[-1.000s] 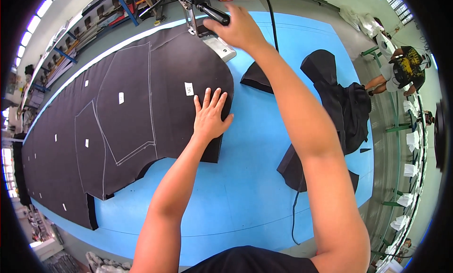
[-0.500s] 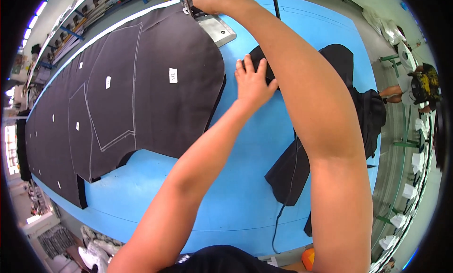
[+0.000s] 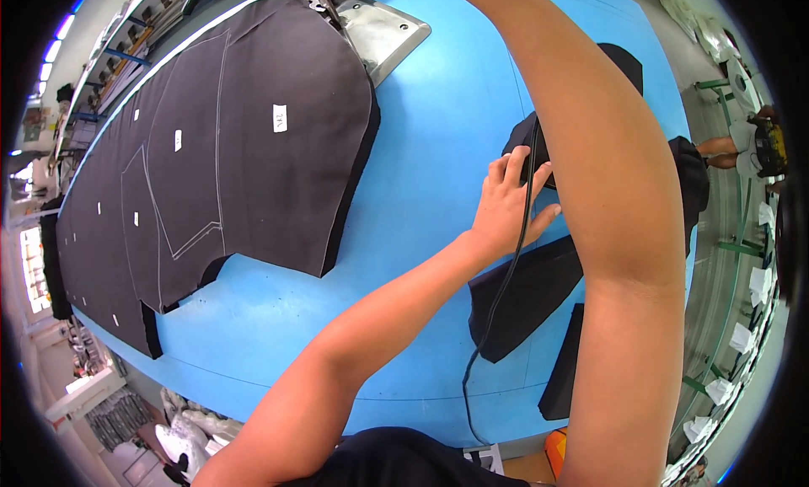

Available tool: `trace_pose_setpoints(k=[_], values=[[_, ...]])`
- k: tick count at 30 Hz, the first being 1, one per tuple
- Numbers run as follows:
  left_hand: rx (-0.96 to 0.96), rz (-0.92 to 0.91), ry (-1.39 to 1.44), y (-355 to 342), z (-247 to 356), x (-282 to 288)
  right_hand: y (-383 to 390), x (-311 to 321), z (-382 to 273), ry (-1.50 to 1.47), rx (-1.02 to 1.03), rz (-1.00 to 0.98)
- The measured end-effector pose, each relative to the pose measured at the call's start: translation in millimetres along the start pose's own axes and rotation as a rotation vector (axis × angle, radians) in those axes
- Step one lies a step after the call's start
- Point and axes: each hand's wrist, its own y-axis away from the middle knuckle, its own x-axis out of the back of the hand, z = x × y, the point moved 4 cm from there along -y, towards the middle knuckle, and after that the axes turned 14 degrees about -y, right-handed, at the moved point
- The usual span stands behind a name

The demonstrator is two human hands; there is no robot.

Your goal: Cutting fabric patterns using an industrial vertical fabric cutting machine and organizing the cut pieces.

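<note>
My left hand lies with its fingers spread on a small black cut fabric piece. A black cord crosses over its fingers and trails toward the near table edge. My right forearm reaches to the top edge of the picture, and the hand itself is out of sight. Close to where it leaves, a cloth cutting machine's metal base plate and upright bar stand against a thick stack of black fabric. Chalk outlines and small white labels mark the stack.
Beneath everything is a blue table. Loose black offcuts lie to the right, partly under my right arm. Another person is at the far right, beside a green-framed table. Shelving stands at the far left.
My left hand and the small fabric piece under it have shifted right, away from the stack. My right hand has passed out of the top of the picture. The whole view has shifted slightly.
</note>
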Motion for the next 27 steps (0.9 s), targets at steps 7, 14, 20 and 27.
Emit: trace_pose_setpoints(k=[7,14,20,27], values=[[-0.054,-0.059,-0.113,60.5,9.2,34.2,68.9,46.9,-16.7,-0.055,-0.092,-0.017],[-0.006,-0.125,-0.049,161.1,-3.7,82.7,123.0,73.4,-6.6,0.002,-0.205,0.004],[0.200,-0.294,0.185,199.1,27.7,69.0,170.8,72.1,-7.3,0.077,-0.263,0.124],[0.079,-0.431,0.243,221.4,49.0,57.4,204.7,61.1,-36.5,0.079,-0.386,0.176]])
